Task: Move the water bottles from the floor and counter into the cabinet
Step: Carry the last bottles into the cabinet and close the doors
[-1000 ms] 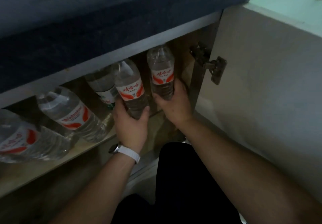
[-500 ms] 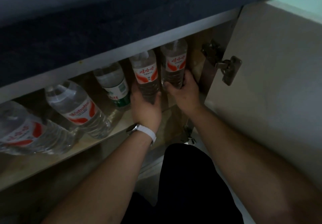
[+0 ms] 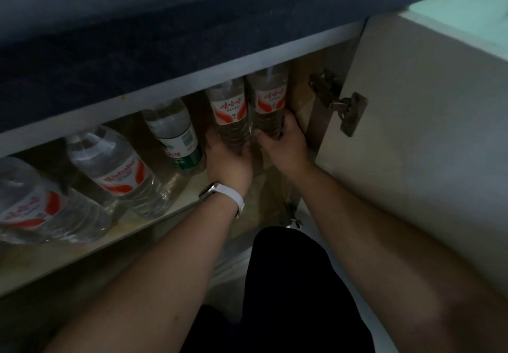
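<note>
The left hand (image 3: 229, 160) curls around the low part of the left bottle (image 3: 228, 110), the right hand (image 3: 286, 143) around the right bottle (image 3: 268, 99) just beside it; both are upright inside the cabinet (image 3: 154, 223) (white labels, red swirls, red Chinese writing, unreadable).

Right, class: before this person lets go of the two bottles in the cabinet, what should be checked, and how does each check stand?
1. Left-hand grip curled round the clear plastic red-labelled bottle: ok.
2. Right-hand grip curled round the second red-labelled bottle, nearest the metal hinge: ok.
3. Both bottles inside the cabinet, necks up: ok.
4. Bottle bases settled on the wooden shelf: cannot tell, hands hide them.
5. White cabinet door open, clear of both arms: ok.
</note>
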